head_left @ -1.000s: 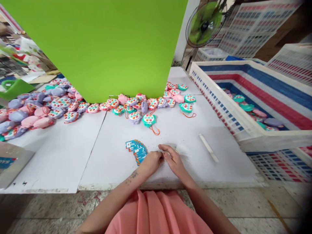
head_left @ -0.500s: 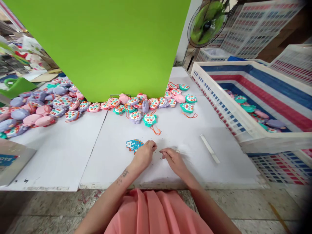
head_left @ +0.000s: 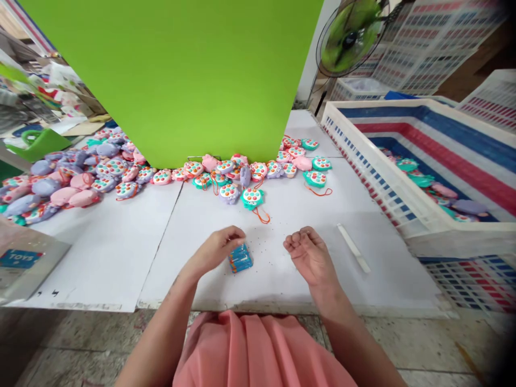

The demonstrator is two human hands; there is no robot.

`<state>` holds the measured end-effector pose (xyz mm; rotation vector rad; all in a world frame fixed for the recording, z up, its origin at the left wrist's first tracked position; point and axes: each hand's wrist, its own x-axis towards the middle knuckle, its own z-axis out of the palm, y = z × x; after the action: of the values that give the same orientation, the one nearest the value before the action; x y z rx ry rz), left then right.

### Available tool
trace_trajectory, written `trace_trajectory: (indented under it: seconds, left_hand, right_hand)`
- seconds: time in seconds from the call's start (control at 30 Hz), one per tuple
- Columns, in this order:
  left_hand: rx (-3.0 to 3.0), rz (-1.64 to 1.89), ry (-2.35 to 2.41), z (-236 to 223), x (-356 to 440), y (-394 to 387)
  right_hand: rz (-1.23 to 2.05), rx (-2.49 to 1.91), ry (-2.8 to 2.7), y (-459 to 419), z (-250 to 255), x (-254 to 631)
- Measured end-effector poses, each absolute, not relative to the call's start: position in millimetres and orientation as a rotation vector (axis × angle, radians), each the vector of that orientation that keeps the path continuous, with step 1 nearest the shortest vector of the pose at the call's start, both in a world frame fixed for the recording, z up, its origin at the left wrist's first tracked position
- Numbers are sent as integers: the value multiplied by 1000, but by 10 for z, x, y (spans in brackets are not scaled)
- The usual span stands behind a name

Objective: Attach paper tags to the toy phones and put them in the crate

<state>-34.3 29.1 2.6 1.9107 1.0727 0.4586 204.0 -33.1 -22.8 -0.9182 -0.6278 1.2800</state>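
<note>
Flanking one card pile (head_left: 241, 261), two hands (head_left: 215, 249) (head_left: 309, 256)

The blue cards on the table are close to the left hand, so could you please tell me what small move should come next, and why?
Probably have the left hand pinch one of the blue cards: it is right at their far edge, though contact is unclear, while the right hand is curled apart from them.

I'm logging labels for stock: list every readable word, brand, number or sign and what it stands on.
"TOYS": blue label on the pale package at left.
Blue cards by the left hand: print too small and blurred.
Black marks on the table: no legible characters.
Fan hub: any marking too small.
</note>
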Motion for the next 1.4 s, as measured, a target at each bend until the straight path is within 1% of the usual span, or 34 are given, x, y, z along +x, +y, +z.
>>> trace_trajectory:
  seconds: [0.07, 0.13, 0.23, 0.37, 0.47, 0.53, 0.67, 0.77, 0.97, 1.07, 1.4]
  left_hand:
    - [1976, 445, 1438, -166, -485, 431]
    - [2007, 328, 1663, -354, -628, 553]
    - [1984, 243, 1741, -551, -763, 651]
    - [1980, 249, 1739, -623, -797, 675]
    - [1953, 248, 1724, -588, -800, 669]
    - [1862, 317, 1664, -535, -786, 639]
    - [1446, 584, 1282, -361, -632, 482]
    - [1305, 628, 1090, -205, -426, 328]
    - [1253, 595, 1003, 21, -111, 130]
    - [1220, 577, 964, 81, -64, 96]
    - [1088, 643, 929, 84, -83, 101]
  right_hand:
    - [1305, -912, -658, -354, -203, 2055]
    - [1329, -905, -674, -378, -212, 2067]
    - [1346, -923, -698, -402, -253, 2059]
    - [1338, -995, -760, -403, -311, 2022]
    - [1331, -1029, -810, -397, -344, 2011]
    - [1323, -1071, -875, -399, -350, 2008]
    - [1234, -1222, -1050, -415, -275, 1956]
    - [1073, -1297, -1251, -423, -154, 1856]
    - [613, -1369, -1593, -398, 5, 1639]
    - [466, -1418, -1669, -381, 13, 1600]
    - [462, -1467, -1654, -437, -10, 1674]
